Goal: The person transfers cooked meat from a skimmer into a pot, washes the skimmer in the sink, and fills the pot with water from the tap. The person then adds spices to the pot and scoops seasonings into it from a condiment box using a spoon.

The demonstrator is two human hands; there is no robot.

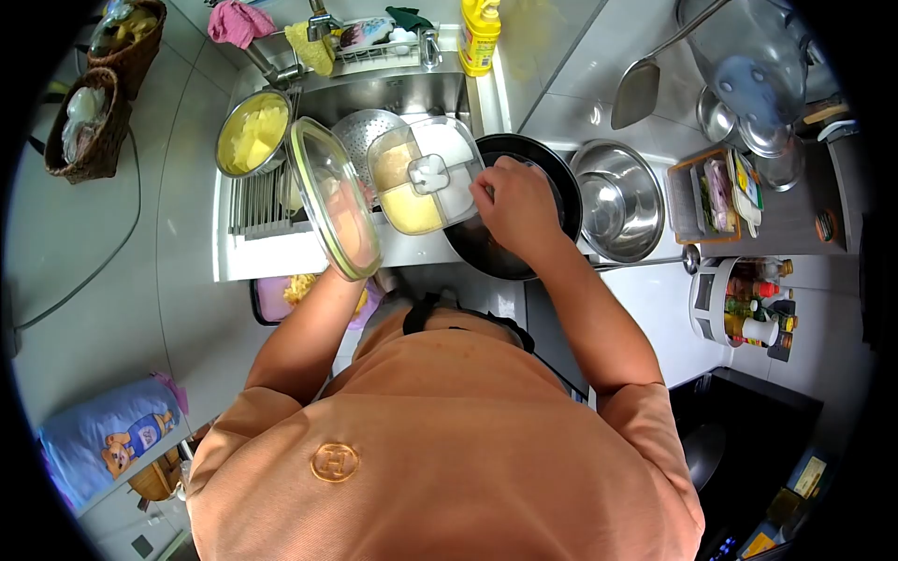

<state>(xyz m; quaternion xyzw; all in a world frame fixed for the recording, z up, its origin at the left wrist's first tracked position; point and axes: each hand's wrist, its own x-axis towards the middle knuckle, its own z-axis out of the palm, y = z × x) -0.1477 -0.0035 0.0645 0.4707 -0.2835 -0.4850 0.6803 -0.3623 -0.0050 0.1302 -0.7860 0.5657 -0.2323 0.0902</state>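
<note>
Behind a clear oval lid with a pale green rim point(301, 140), my left hand point(348, 220) shows through the glass, holding the lid tilted over the sink's front edge. My right hand point(513, 201) has its fingers curled at the right edge of a clear divided seasoning box point(409, 208). White and yellowish powders fill the box's compartments, around a small clear centre piece. Beneath my right hand lies a black pan point(552, 178). A perforated metal colander point(360, 136) stands in the sink behind the lid and box.
A metal bowl of yellow pieces point(254, 136) stands left of the sink point(440, 91). Stacked steel bowls point(617, 201) are right of the pan. A yellow bottle point(479, 39) stands behind. A spatula point(638, 92) hangs at upper right, above a food tray point(716, 196) and a bottle rack point(716, 301).
</note>
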